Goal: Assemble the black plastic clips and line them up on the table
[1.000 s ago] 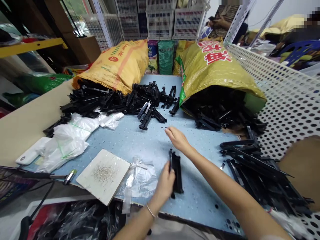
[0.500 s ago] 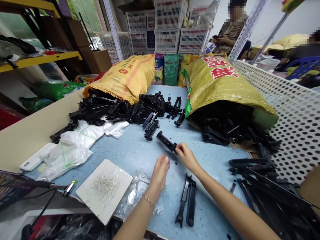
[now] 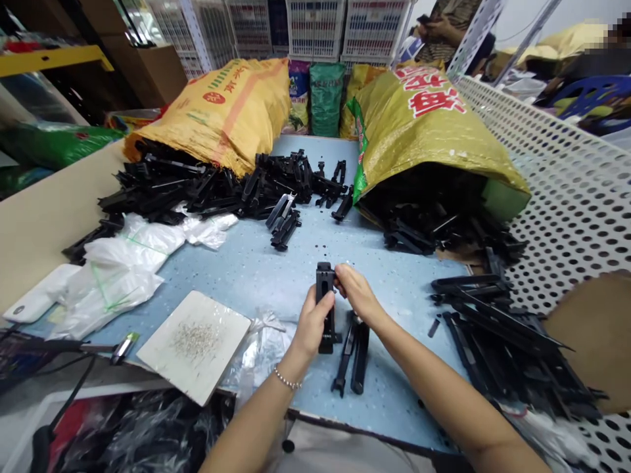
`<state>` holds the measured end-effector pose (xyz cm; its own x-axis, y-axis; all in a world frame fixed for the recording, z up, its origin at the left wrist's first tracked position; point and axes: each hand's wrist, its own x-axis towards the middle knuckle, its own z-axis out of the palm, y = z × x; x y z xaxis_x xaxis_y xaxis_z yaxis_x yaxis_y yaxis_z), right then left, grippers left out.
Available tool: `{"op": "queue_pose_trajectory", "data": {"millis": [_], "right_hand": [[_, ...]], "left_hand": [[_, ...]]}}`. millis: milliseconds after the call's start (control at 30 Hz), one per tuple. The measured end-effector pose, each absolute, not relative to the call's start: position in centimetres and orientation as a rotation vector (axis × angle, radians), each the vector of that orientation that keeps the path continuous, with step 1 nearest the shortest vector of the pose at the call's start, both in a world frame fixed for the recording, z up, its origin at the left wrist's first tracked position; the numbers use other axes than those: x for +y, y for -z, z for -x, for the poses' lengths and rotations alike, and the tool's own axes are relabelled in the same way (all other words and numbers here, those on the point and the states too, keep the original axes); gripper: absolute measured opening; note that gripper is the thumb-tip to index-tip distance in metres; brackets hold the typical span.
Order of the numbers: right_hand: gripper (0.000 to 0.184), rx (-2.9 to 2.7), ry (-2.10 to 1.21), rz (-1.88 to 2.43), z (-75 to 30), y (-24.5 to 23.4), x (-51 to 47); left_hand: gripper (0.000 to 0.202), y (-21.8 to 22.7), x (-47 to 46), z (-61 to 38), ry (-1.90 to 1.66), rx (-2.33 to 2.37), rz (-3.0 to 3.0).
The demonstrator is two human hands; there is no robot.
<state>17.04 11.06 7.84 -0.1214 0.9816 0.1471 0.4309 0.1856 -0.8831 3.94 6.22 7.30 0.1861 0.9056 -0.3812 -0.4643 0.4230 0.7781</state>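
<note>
My left hand (image 3: 311, 323) is wrapped round a long black plastic part (image 3: 324, 281), holding it upright over the blue table (image 3: 389, 289). My right hand (image 3: 355, 289) is closed in a pinch by the part's upper right side; whatever is between its fingertips is hidden. Just below the right hand, a pair of long black pieces (image 3: 351, 358) lies on the table. To the left of my hands is a white square board (image 3: 194, 374) with a heap of tiny metal bits (image 3: 194, 340) on it. A crumpled clear plastic bag (image 3: 261, 348) lies between board and left hand.
An orange sack (image 3: 231, 108) and a yellow-green sack (image 3: 428, 144) spill black parts onto the table's far side. More black pieces (image 3: 507, 348) are piled at right, beside a perforated white panel (image 3: 566, 217). White plastic bags (image 3: 123, 263) lie left. A person (image 3: 444, 29) stands behind.
The black part has come nearer and turned upright. My left hand, open before, now grips it; my right hand has shifted from its end to its upper side. The view has tilted down.
</note>
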Motion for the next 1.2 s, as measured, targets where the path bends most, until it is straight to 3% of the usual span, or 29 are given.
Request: {"op": "queue_pose_trajectory", "data": {"millis": [100,267,367,533,633,733,867,1033,1200], "right_hand": [[0.049,-1.790,-0.998,1.253,-17.1,-7.5,8.0],[0.040,-2.288,-0.339,0.974,-17.6,-6.0,4.0],[0.041,-2.376,-0.152,0.835,-17.8,-5.8,4.0],[0.047,-2.624,-0.239,0.713,-17.6,-8.1,7.3],[0.042,-2.636,-0.383,0.841,-15.2,-9.1,11.9],[0.027,-2.557,-0.294,1.117,-10.8,-8.7,17.8],[0.037,-2.671,-0.169,1.191,-6.5,-7.5,23.7],[0.027,-2.795,-0.191,0.959,-8.0,-7.7,22.2],[0.021,-2.745,-0.211,0.226,-12.3,-8.7,12.5]], "left_hand": [[0.048,-7.6,7.1,-2.9,-1.078,0.938,-0.481],[0.051,-8.5,7.0,-2.3,-1.025,0.888,-0.365],[0.052,-8.4,6.4,-2.7,-0.943,0.865,-0.326],[0.054,-6.4,6.2,-2.2,-1.043,1.042,-0.394],[0.053,-4.5,5.3,-2.3,-1.137,1.185,-0.547],[0.046,-2.7,3.2,-3.8,-1.077,1.238,-0.802],[0.044,-1.2,1.5,-5.2,-1.060,1.228,-0.957],[0.041,-2.6,4.8,-0.9,-1.230,1.057,-0.427],[0.041,-6.1,8.4,3.4,-1.244,0.929,-0.164]]}}
